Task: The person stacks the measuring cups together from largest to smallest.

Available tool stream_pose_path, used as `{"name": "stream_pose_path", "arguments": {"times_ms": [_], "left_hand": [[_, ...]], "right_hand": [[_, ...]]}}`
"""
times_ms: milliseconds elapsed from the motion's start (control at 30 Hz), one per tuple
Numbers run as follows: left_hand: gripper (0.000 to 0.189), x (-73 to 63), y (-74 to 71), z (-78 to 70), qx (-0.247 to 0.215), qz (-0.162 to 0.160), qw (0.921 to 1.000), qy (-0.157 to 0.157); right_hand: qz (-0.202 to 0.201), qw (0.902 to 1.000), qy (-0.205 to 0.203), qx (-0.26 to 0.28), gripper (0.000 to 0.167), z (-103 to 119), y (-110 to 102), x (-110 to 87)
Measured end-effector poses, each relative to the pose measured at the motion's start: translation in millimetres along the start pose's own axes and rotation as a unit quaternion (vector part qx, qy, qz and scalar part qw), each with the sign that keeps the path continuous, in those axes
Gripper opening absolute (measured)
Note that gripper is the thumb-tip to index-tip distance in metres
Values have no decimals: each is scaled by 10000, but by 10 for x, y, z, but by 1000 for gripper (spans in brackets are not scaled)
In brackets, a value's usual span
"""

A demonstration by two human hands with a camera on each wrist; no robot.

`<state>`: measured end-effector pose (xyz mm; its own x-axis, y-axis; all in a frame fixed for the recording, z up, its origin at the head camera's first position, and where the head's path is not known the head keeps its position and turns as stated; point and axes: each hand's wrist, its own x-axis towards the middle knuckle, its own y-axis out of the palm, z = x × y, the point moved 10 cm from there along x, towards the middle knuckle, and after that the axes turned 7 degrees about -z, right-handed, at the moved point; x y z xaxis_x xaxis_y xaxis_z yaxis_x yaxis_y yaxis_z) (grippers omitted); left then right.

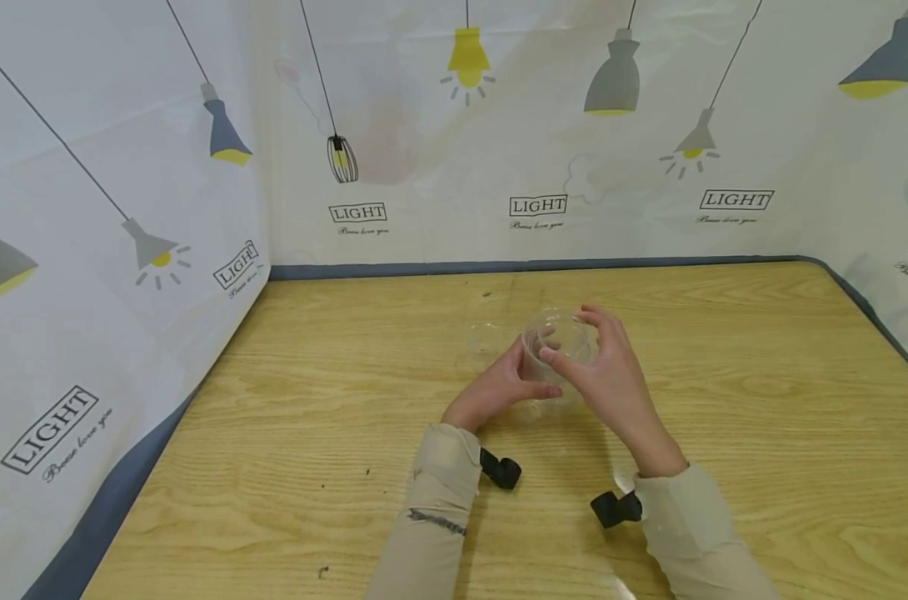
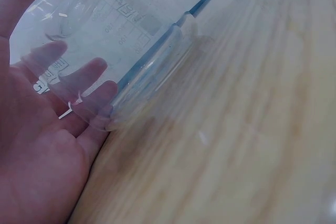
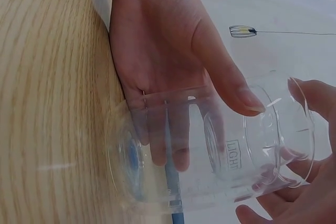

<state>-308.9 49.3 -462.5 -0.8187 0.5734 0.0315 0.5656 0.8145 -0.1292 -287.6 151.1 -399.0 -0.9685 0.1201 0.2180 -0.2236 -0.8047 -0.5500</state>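
While a beaker (image 3: 163,182) stands, a cup (image 3: 241,142) nests inside.

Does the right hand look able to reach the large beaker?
Yes, probably: the right hand is at the rim of the large beaker; the left hand grips below, leaving it free.

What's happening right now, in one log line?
left hand: holds clear beaker | right hand: grips smaller cup | cup: bottom inside beaker
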Motion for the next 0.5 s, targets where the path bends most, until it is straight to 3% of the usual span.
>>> {"name": "stream_pose_path", "arguments": {"times_ms": [500], "left_hand": [[77, -6, 10, 18, -179, 52, 9998, -64]], "right_hand": [[265, 9993, 235, -104, 87, -48, -9, -20]]}}
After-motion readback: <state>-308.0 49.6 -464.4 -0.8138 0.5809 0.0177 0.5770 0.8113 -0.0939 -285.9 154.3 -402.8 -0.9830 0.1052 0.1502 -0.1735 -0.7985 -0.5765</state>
